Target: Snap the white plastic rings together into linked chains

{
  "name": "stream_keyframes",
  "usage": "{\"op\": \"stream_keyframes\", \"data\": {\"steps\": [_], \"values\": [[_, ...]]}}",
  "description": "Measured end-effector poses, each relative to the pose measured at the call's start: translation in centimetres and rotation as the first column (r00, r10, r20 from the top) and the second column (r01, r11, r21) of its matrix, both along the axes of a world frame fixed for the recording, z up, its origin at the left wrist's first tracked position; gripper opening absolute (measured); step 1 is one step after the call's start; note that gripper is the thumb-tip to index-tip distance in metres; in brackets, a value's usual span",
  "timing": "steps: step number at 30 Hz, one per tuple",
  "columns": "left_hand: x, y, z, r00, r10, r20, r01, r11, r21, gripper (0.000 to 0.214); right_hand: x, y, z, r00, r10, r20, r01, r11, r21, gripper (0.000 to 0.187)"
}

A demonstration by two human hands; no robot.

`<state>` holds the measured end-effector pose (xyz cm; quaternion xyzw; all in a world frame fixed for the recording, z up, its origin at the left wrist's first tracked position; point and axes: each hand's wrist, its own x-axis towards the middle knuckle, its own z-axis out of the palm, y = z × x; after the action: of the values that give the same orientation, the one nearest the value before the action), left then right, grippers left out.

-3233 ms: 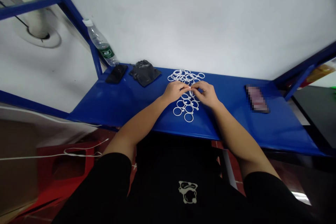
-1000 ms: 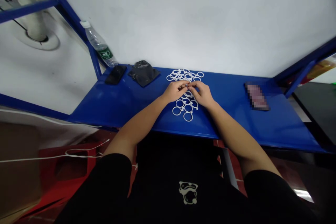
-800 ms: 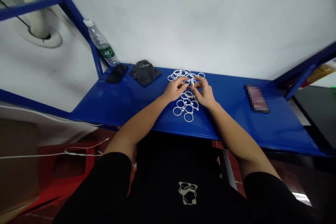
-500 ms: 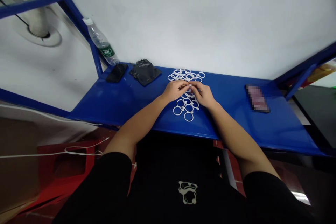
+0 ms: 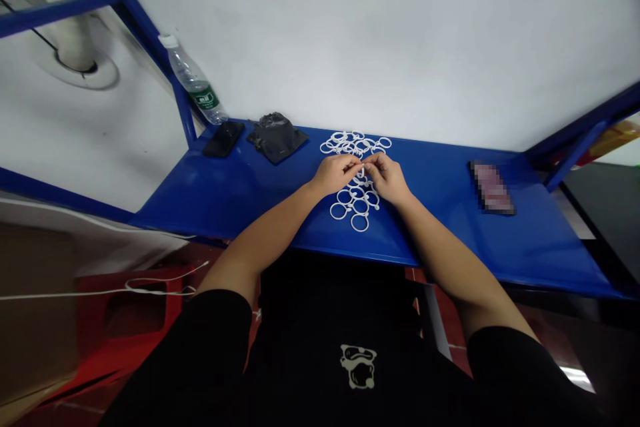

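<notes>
A small white plastic piece point(image 5: 361, 172), mostly hidden by fingers, is pinched by both the left hand point(image 5: 333, 174) and the right hand point(image 5: 389, 179) — narrow fingertip grips, suited, it seems, to something so slight. It is held over the blue metal desk point(image 5: 240, 193), between a far pile of thin white plastic rings point(image 5: 350, 146) and a nearer cluster of similar rings point(image 5: 359, 197) — both placed, presumably, for easy reach.

A blue table point(image 5: 215, 187) bears white rings point(image 5: 353, 193), a bottle point(image 5: 193, 82), bag point(image 5: 277, 139) and phones point(image 5: 224, 139).
</notes>
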<state>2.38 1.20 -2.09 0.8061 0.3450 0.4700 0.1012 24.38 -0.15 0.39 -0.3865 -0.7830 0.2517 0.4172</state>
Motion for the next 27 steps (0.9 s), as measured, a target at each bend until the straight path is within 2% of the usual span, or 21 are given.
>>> {"op": "stream_keyframes", "data": {"steps": [3, 7, 10, 12, 14, 17, 21, 25, 27], "values": [[0.0, 0.0, 0.1, 1.0, -0.002, -0.005, 0.002, 1.0, -0.003, 0.015, -0.1, 0.1, 0.0, 1.0, 0.001, -0.009, -0.001, 1.0, 0.0, 0.03], [-0.4, 0.2, 0.5, 1.0, 0.01, -0.005, -0.01, 1.0, -0.016, 0.01, 0.5, 0.2, 0.6, 0.994, -0.064, 0.087, 0.054, 0.992, 0.113, 0.029], [-0.8, 0.6, 0.6, 0.999, 0.044, -0.03, -0.047, 0.995, -0.084, 0.011, 1.6, 0.7, 0.9, 0.969, -0.128, 0.21, 0.088, 0.978, 0.19, 0.029], [-1.1, 1.0, 0.3, 0.997, 0.049, -0.056, -0.057, 0.987, -0.153, 0.011, 2.5, 1.3, 0.7, 0.954, -0.132, 0.267, 0.08, 0.977, 0.197, 0.031], [-1.4, 1.4, 0.0, 0.996, 0.033, -0.087, -0.052, 0.973, -0.223, 0.01, 3.4, 2.3, 0.2, 0.949, -0.148, 0.28, 0.097, 0.978, 0.187, 0.035], [-1.4, 1.6, -0.3, 0.989, -0.022, -0.147, -0.021, 0.958, -0.285, 0.01, 4.6, 4.2, -1.0, 0.924, -0.253, 0.286, 0.201, 0.959, 0.199, 0.039], [-0.8, 0.6, 0.3, 0.968, -0.118, -0.222, 0.048, 0.954, -0.295, 0.028, 5.6, 6.2, -2.7, 0.866, -0.312, 0.39, 0.247, 0.946, 0.208, 0.044], [0.3, -0.5, 0.9, 0.939, -0.179, -0.294, 0.099, 0.958, -0.27, 0.034, 5.5, 6.8, -3.9, 0.785, -0.308, 0.538, 0.285, 0.95, 0.128, 0.06], [0.7, -0.8, 1.0, 0.929, -0.205, -0.31, 0.124, 0.957, -0.263, 0.03, 5.3, 6.8, -4.2, 0.768, -0.271, 0.581, 0.275, 0.958, 0.083, 0.06]]}}
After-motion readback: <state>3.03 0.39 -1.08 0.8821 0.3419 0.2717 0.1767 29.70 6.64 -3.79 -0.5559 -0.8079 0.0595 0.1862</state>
